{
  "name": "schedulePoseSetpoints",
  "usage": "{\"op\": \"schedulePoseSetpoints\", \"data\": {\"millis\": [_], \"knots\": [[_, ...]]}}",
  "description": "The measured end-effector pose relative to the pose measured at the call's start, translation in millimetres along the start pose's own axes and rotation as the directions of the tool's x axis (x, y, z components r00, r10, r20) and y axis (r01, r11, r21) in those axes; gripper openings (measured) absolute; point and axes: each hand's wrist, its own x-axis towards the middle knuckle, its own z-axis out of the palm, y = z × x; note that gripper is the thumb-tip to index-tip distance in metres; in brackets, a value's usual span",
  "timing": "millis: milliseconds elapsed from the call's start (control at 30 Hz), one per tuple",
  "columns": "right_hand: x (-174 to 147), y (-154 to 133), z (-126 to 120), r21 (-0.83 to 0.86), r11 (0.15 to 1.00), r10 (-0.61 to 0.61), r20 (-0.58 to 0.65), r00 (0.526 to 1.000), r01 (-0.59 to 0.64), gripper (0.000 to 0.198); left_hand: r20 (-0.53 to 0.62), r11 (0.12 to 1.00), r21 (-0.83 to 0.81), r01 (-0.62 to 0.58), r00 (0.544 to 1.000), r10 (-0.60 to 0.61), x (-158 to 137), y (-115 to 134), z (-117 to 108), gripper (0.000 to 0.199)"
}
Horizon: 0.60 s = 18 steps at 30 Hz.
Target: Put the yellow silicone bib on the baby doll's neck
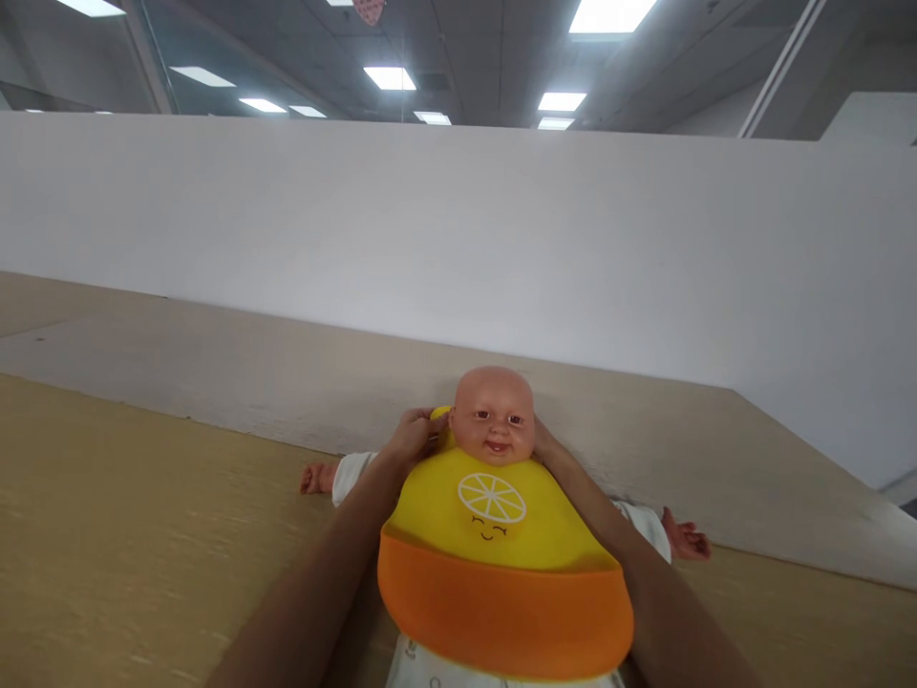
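A baby doll [494, 406] in white clothes lies face up with both arms spread out. Over its chest is a yellow bib [430, 502] with an orange front pocket [505, 607], a lemon-slice print and a smiling face. At the left of the doll's neck, my left hand [419, 433] is closed on the bib's yellow neck strap. My right hand [543, 441] reaches behind the other side of the neck; the doll's head hides its fingers, so what it holds does not show.
Beneath the doll is a wood-toned surface [143, 516] with a paler strip [215, 358] along the back. A white partition [430, 229] rises behind it, with glass panels and lit ceiling lamps [391, 78] above.
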Motion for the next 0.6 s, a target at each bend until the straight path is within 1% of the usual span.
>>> {"op": "schedulePoseSetpoints", "data": {"millis": [167,267,400,600], "knots": [[3,18,-3,0.125,0.989,0.07,0.019,0.997,-0.072,0.034,-0.009,0.996,0.078,0.054,0.999,-0.053,-5,10,-5,0.032],[6,24,-3,0.146,0.985,0.082,0.04,0.996,-0.087,0.038,-0.006,0.988,0.137,0.074,0.997,-0.074,-7,15,-8,0.031],[7,24,-4,0.116,0.991,0.061,0.069,0.996,-0.069,0.04,0.014,0.984,0.168,0.062,0.998,-0.065,-8,19,-11,0.027],[0,18,-5,0.156,0.985,0.063,0.09,0.994,-0.076,0.034,0.073,0.983,0.178,0.04,0.996,-0.054,-9,22,-14,0.025]]}}
